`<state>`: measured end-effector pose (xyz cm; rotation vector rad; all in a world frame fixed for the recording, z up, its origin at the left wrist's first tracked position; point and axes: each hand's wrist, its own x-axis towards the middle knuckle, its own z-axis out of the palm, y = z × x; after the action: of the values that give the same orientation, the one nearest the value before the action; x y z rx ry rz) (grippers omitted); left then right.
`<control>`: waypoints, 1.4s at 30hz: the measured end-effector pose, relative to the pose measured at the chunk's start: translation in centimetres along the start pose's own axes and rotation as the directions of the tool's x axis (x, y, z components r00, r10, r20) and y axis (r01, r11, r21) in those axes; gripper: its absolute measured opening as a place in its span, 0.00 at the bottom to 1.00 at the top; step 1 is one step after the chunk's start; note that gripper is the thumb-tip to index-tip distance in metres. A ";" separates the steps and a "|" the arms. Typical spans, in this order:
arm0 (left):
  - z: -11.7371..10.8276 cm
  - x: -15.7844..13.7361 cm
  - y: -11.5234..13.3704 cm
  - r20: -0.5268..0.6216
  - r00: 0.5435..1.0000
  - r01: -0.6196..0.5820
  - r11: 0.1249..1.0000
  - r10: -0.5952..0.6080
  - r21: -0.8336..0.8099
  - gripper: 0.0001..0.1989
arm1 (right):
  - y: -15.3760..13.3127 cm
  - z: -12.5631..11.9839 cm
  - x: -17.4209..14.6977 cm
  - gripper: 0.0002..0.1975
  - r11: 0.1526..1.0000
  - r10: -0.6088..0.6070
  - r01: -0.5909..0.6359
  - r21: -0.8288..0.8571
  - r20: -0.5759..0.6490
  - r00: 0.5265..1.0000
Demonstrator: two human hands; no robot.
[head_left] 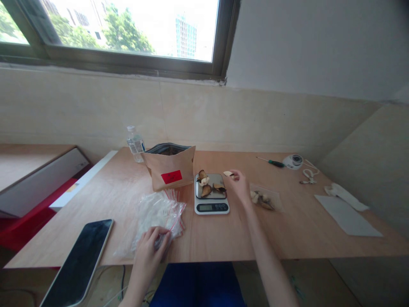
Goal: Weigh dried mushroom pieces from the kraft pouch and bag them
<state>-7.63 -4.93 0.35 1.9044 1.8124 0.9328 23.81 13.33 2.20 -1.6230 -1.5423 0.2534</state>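
Note:
My right hand (239,183) is closed, pinching a pale piece of dried mushroom (228,173) just off the right edge of a kitchen scale (212,208). On the scale's metal plate lie several brown and cream dried mushroom pieces (206,190). The digits on its display are too small to read. My left hand (151,245) rests on a pile of clear zip bags (156,213) with red seal strips, thumb and forefinger closed on the plastic. Behind the pile stands an open brown paper pouch (171,170) with a red label; its contents are mostly hidden.
A clear bag with mushroom pieces (263,200) lies right of my forearm. Farther right are a screwdriver (275,163), a white camera (292,161), its cable and a grey sheet (348,215). A bottle (136,144) stands behind the pouch; a tablet (79,260) overhangs the front edge.

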 end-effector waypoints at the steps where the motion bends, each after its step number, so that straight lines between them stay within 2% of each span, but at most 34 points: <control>1: 0.1 0.0 -0.1 -0.002 1.000 0.000 1.000 0.000 -0.002 0.16 | 0.7 -0.7 -0.5 0.16 1.000 0.021 -0.021 0.004 -0.030 0.999; 5: 0.4 -0.1 -0.5 -0.038 0.999 -0.002 1.000 0.001 -0.015 0.15 | 2.4 -2.7 -3.8 0.14 0.999 0.033 -0.032 0.005 -0.044 0.998; 8: 0.3 -0.1 -0.1 -0.098 0.995 0.020 0.999 -0.025 -0.048 0.15 | 2.7 -3.1 -6.3 0.12 0.998 -0.034 0.035 -0.054 0.010 0.999; 11: -0.4 -0.1 1.1 -0.181 0.981 0.059 0.994 -0.074 -0.088 0.15 | 2.3 -3.3 -7.5 0.14 0.990 -0.084 0.087 -0.113 0.032 0.996; 14: -1.7 -0.1 2.8 -0.278 0.955 0.074 0.990 -0.105 -0.120 0.14 | 0.8 -3.8 -7.8 0.15 0.996 -0.057 0.054 -0.077 -0.040 0.998; 17: -2.4 -0.3 4.7 -0.355 0.928 0.064 0.988 -0.110 -0.140 0.13 | -3.0 -4.3 -8.7 0.14 0.995 -0.006 0.015 0.098 -0.086 0.996; 18: -2.5 -0.3 5.3 -0.351 0.929 0.063 0.985 -0.117 -0.160 0.13 | -4.7 -4.3 -9.4 0.13 0.982 0.003 0.007 0.190 -0.049 0.999; 20: -2.1 -0.5 6.4 -0.302 0.946 0.055 0.976 -0.120 -0.213 0.12 | -8.6 -4.2 -11.3 0.13 0.939 -0.034 -0.006 0.343 0.109 0.994; 23: -1.2 -0.6 7.5 -0.239 0.971 -0.026 0.973 -0.030 -0.229 0.11 | -13.5 -3.3 -14.4 0.12 0.872 -0.145 -0.053 0.486 0.362 0.921; 26: -0.8 -0.6 7.8 -0.224 0.970 -0.142 0.970 0.097 -0.195 0.08 | -16.0 -2.2 -16.4 0.13 0.824 -0.139 -0.173 0.539 0.489 0.861; 29: -0.9 -0.6 7.5 -0.214 0.967 -0.181 0.968 0.142 -0.175 0.07 | -16.2 -1.5 -16.9 0.12 0.792 -0.075 -0.263 0.550 0.515 0.854; 34: -1.0 -1.0 7.3 -0.214 0.963 -0.200 0.965 0.162 -0.168 0.06 | -15.2 -0.7 -16.7 0.13 0.764 -0.036 -0.297 0.573 0.498 0.867; 39: -1.3 -0.9 7.4 -0.313 0.947 -0.112 0.984 0.063 -0.139 0.09 | -13.4 0.2 -17.0 0.15 0.807 0.012 -0.335 0.487 0.552 0.834; 42: -2.3 -0.5 7.2 -0.367 0.930 -0.068 0.992 0.026 -0.102 0.09 | -12.4 -0.3 -16.2 0.15 0.828 -0.054 -0.281 0.486 0.566 0.822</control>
<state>-3.83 -6.73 6.62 1.8011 1.8661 1.4578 11.64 -2.87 4.37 -1.2141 -1.5706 1.2343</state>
